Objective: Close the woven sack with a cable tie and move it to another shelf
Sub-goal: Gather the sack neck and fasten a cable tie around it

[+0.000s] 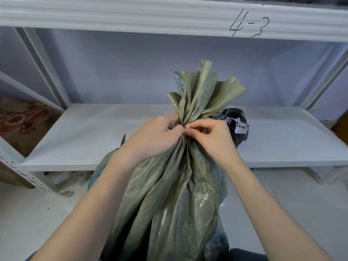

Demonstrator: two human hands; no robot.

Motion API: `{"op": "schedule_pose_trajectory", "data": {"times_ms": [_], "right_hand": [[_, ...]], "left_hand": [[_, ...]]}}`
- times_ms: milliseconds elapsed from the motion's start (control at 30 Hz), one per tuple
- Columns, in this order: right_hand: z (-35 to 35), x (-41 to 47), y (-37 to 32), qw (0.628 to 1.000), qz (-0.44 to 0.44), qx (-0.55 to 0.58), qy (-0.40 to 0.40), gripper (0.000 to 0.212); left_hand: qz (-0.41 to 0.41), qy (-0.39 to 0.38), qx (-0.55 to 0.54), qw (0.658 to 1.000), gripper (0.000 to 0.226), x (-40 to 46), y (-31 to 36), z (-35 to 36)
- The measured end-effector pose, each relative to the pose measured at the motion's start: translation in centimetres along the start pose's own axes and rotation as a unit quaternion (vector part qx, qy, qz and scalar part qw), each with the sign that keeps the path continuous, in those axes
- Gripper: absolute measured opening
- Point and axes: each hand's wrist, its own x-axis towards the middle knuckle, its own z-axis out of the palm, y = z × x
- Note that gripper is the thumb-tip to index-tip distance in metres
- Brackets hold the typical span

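A grey-green woven sack (175,194) stands upright in front of a white shelf, its mouth bunched into a fanned-out neck (203,91). My left hand (156,136) grips the left side of the gathered neck. My right hand (209,134) pinches the neck from the right, thumb and forefinger meeting at the middle. A thin pale cable tie (186,127) shows only as a small tip between my fingertips; the rest is hidden by my fingers and the folds.
The white metal shelf board (94,140) lies just behind the sack, under a beam marked "4-3" (248,23). A dark tied bag with a paper tag (237,125) sits on the shelf at right. A printed cardboard box (20,121) stands at the left.
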Motion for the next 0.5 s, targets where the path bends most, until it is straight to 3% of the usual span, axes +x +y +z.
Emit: {"op": "schedule_pose_trajectory", "data": {"times_ms": [133, 367, 500], "right_hand": [[0.4, 0.1, 0.1, 1.0, -0.005, -0.012, -0.001, 0.017], [0.8, -0.4, -0.1, 0.996, -0.029, 0.073, -0.039, 0.014], [1.2, -0.4, -0.1, 0.996, -0.036, 0.065, -0.049, 0.018]], "left_hand": [[-0.002, 0.102, 0.016, 0.995, 0.019, 0.1, -0.4, 0.4], [-0.045, 0.19, -0.012, 0.981, 0.023, 0.3, -0.9, 0.8], [-0.053, 0.204, -0.014, 0.977, 0.026, 0.1, -0.8, 0.8]]}}
